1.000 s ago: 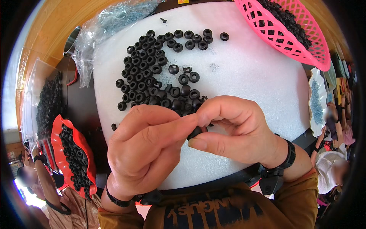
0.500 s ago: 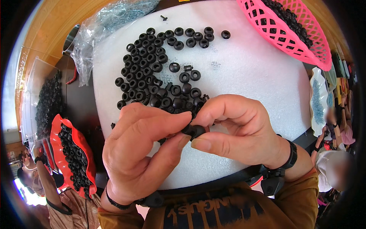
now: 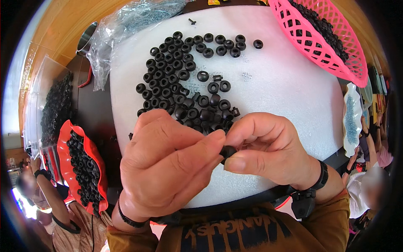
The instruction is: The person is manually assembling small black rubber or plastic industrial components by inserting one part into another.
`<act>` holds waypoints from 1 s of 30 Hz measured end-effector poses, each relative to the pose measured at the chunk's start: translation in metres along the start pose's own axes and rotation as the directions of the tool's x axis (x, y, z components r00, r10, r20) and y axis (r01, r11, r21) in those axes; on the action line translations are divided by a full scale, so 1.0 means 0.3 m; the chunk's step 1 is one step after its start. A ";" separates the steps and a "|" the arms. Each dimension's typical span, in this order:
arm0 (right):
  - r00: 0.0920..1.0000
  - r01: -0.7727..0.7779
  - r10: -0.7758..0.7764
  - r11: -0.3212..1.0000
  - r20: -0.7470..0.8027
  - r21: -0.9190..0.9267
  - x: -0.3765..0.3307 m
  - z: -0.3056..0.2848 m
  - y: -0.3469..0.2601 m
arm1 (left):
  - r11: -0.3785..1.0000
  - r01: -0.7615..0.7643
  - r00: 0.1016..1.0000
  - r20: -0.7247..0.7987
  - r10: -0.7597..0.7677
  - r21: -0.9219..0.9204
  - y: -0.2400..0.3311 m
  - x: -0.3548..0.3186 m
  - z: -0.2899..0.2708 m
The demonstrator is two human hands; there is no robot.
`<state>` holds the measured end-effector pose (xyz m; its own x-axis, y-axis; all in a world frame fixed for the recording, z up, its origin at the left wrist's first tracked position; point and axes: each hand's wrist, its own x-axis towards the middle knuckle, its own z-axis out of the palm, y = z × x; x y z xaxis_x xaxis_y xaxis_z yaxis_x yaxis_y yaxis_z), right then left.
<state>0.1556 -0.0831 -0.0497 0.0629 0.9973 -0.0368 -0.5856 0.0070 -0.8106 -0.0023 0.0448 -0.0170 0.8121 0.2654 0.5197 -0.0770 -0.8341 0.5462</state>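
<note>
Both hands meet over the near part of a white foam pad [image 3: 289,96]. My left hand [image 3: 168,164] and my right hand [image 3: 268,151] pinch one small black rubber ring [image 3: 228,151] between thumbs and forefingers. Just beyond the fingers lies a heap of several black rubber rings [image 3: 184,80], some in neat rows, some loose. A tiny black screw [image 3: 192,21] lies at the pad's far edge.
A pink mesh basket [image 3: 323,38] with black parts sits at the far right. A clear plastic bag [image 3: 126,29] of small metal parts lies far left. A red tray [image 3: 84,164] of black rings is at the lower left. People sit at both sides.
The hands have stayed together on the ring, with the fingers shifting slightly around it. The pile on the pad is unchanged.
</note>
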 end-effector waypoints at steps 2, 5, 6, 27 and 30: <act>0.999 -0.031 0.030 0.997 0.016 0.073 -0.004 -0.003 0.002 | 0.998 -0.044 0.999 -0.009 0.045 0.053 0.003 0.005 -0.002; 0.999 -0.043 0.045 0.989 -0.009 0.142 -0.009 0.014 0.000 | 0.991 -0.068 0.998 0.020 0.066 0.112 0.027 0.019 -0.013; 0.999 -0.044 0.045 0.989 -0.006 0.142 -0.008 0.014 -0.001 | 0.990 -0.044 0.998 0.053 0.038 0.131 0.038 0.019 -0.020; 0.980 -0.200 0.197 0.932 0.040 0.302 -0.001 -0.006 -0.019 | 0.954 -0.103 0.983 -0.120 0.142 0.282 0.013 -0.007 0.063; 0.972 -0.231 0.234 0.933 0.025 0.275 -0.004 0.001 -0.024 | 0.951 -0.109 0.983 -0.113 0.147 0.289 0.019 -0.007 0.060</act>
<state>0.1595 -0.0844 -0.0438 -0.0957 0.9729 -0.2107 -0.7834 -0.2042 -0.5870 0.0060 0.0306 -0.0268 0.7212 0.1934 0.6652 0.0056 -0.9619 0.2735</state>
